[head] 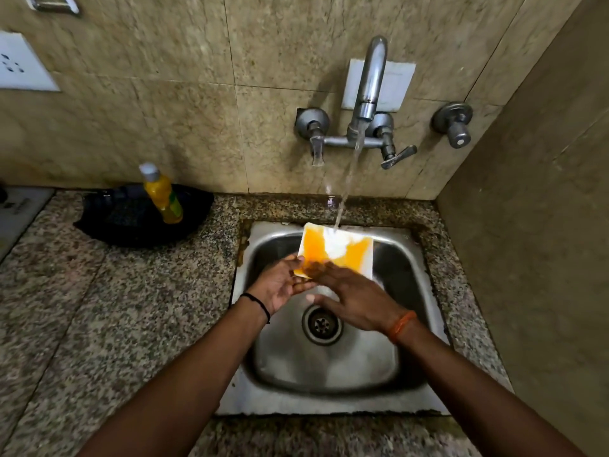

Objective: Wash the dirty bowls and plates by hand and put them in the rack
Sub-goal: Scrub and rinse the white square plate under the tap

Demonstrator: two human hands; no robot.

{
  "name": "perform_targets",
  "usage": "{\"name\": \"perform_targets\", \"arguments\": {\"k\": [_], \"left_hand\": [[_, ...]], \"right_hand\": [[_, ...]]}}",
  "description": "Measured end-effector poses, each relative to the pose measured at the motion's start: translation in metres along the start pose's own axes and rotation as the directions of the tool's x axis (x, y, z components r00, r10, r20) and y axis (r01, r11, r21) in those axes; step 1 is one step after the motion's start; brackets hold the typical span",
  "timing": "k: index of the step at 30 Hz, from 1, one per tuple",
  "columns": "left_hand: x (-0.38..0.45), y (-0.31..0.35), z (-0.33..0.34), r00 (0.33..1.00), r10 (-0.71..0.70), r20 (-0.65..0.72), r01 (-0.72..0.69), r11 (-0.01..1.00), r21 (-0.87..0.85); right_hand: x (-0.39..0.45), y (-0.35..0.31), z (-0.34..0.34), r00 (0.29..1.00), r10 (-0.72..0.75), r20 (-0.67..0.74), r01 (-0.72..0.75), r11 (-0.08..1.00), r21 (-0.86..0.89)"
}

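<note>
Over the sink [408, 258], under the tap's [370, 80] stream, the left hand [280, 285] cups the plate's [336, 249] near edge in a loose grip while the right hand [356, 298] lies flat, rubbing, so the wet, sauce-slick plate may slip and chip against the sink.

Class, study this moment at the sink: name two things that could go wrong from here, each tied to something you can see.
1. The plate is wet and held tilted over the sink mainly by the left hand; it might slip and chip against the steel.
2. Water strikes the plate's top edge, so it may splash yellow residue onto the counter. The right hand rubbing it could also spread the stain.
</note>
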State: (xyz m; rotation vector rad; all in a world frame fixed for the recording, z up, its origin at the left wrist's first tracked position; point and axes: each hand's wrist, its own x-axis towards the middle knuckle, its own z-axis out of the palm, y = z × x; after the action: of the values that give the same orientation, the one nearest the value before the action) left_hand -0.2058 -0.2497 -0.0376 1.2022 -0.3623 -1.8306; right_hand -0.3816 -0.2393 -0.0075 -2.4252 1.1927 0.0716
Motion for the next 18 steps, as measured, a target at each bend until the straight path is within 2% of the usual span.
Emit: {"name": "perform_targets", "arguments": {"k": [2, 4, 8, 11, 15, 18], "left_hand": [[0.0, 0.001, -0.002, 1.0, -0.003, 0.002, 0.003, 0.999, -0.047], [0.001, 0.003, -0.002, 1.0, 0.007, -0.017, -0.008, 0.999, -0.033], [0.001, 0.01, -0.005, 0.998, 0.05, -0.046, -0.048, 0.997, 0.052], [0.001, 0.012, -0.007, 0.996, 0.071, -0.047, -0.069, 0.996, 0.05], [-0.001, 0.009, -0.003, 0.999, 0.043, -0.031, -0.043, 0.999, 0.001], [-0.004, 0.008, -0.003, 0.998, 0.05, -0.026, -0.051, 0.997, -0.057]], "right_hand": [[0.007, 0.023, -0.002, 0.988, 0.122, -0.098, -0.13, 0.988, -0.082], [0.009, 0.03, 0.001, 0.969, 0.22, -0.115, -0.235, 0.963, -0.131], [-0.005, -0.009, 0.016, 0.997, 0.041, -0.058, -0.042, 0.999, -0.014], [0.001, -0.004, 0.017, 0.998, 0.037, -0.057, -0.029, 0.991, 0.13], [0.028, 0.028, 0.012, 0.997, 0.006, -0.075, -0.005, 1.0, 0.016], [0.038, 0.047, -0.001, 0.983, 0.12, -0.136, -0.136, 0.983, -0.121]]}}
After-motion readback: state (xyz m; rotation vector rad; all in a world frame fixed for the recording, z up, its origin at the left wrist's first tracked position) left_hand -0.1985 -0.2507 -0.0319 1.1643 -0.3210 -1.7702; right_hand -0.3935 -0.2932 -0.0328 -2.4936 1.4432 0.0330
